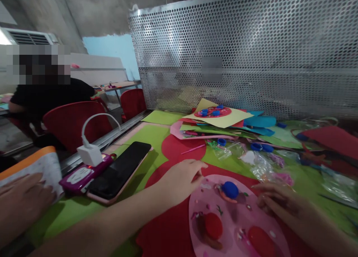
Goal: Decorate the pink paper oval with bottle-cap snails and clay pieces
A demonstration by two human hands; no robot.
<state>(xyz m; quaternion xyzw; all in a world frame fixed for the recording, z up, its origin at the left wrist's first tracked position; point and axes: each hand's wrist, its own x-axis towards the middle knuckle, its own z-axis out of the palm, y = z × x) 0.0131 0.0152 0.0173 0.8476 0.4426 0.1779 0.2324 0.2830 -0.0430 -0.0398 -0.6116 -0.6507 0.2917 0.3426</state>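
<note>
A pink oval sheet (232, 212) lies on a larger red sheet (165, 219). It carries a blue round piece (230, 190), two red round pieces (213, 226) and small bits scattered between them. My left hand (181, 180) rests at the oval's upper left edge, its fingers bent and a gap showing between thumb and forefinger; nothing is visible in it. Over the oval's right edge, my right hand (285, 203) is slightly blurred, with fingers loosely stretched and apart. A thin pink stick (192, 149) lies just beyond my left hand.
A phone (120, 171) and a purple power strip (84, 175) with a white charger (90, 154) lie left. Another person's hand (25, 195) is on a printed sheet (47, 165). Stacked coloured sheets (237, 117) and plastic bags (263, 169) sit before a perforated metal panel (237, 48).
</note>
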